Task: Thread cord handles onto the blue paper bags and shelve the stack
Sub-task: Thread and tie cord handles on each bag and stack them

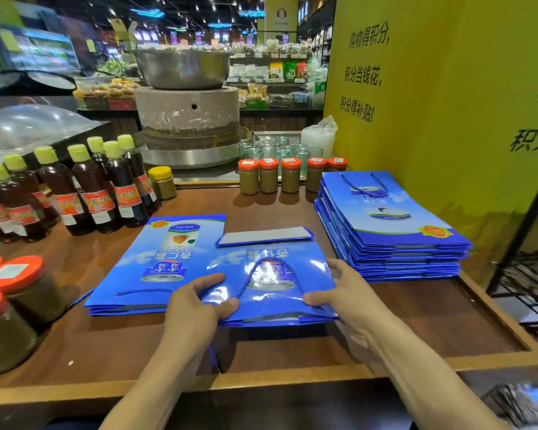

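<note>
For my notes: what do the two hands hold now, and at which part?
Both hold one flat blue bag at its near, open edge: left hand at the left part, right hand at the right corner.

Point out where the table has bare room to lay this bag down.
Bare wood lies along the near edge of the table, in front of the held bag, and in a strip between the flat bags and the jar row. The left side is crowded with bottles; the tall stack fills the right.

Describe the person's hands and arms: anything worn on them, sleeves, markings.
Both the left hand and the right hand are bare: no gloves, rings, or watch in view. The forearms are uncovered down to the frame's edge, with no sleeves showing. No markings are visible.
</note>
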